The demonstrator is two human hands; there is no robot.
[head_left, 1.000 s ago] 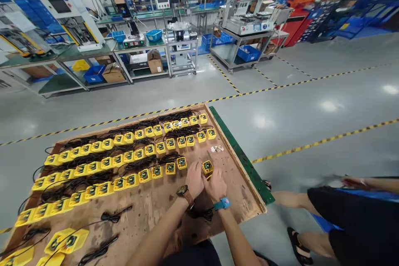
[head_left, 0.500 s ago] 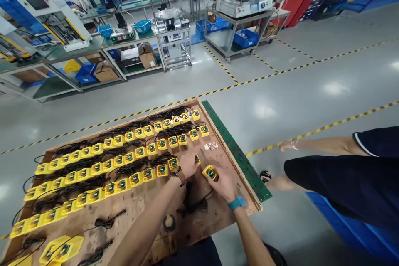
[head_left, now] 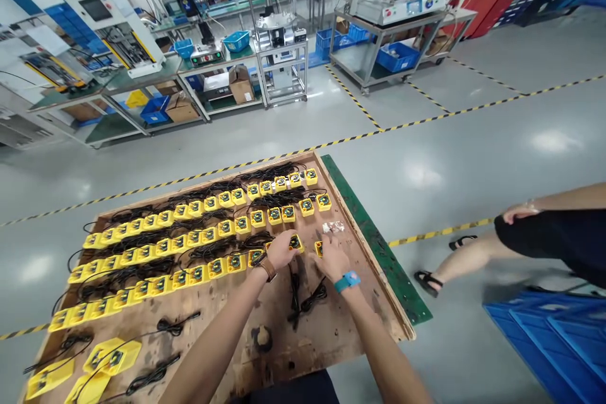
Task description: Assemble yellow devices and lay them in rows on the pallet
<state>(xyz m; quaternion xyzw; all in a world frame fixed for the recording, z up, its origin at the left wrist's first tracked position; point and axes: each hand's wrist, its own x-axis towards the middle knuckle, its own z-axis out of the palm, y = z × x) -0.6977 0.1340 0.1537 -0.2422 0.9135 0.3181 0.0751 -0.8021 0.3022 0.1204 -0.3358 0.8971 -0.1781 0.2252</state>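
My left hand (head_left: 282,250), with a brown watch strap at the wrist, is closed on a small yellow housing with a circuit board in it (head_left: 297,243) at the right end of the front row. Just to the right, my right hand (head_left: 333,260), with a blue wristband, grips another yellow housing (head_left: 319,248), partly hidden by the fingers. Both housings are at the board surface, a small gap apart. Black cables (head_left: 307,300) lie bundled below the hands. Rows of similar yellow housings (head_left: 235,262) stretch left, with coiled black cables between them.
The wooden board (head_left: 227,322) has a raised rim, with a green strip (head_left: 374,233) along its right. Loose yellow housings (head_left: 113,356) and cables lie at front left. A person's leg (head_left: 466,265) and blue crates (head_left: 544,341) are at right. Workbenches with machines (head_left: 279,44) stand behind.
My right hand has brought its housing down and forward to the board, beside the left one. The view has shifted left, and the person at right has moved further right.
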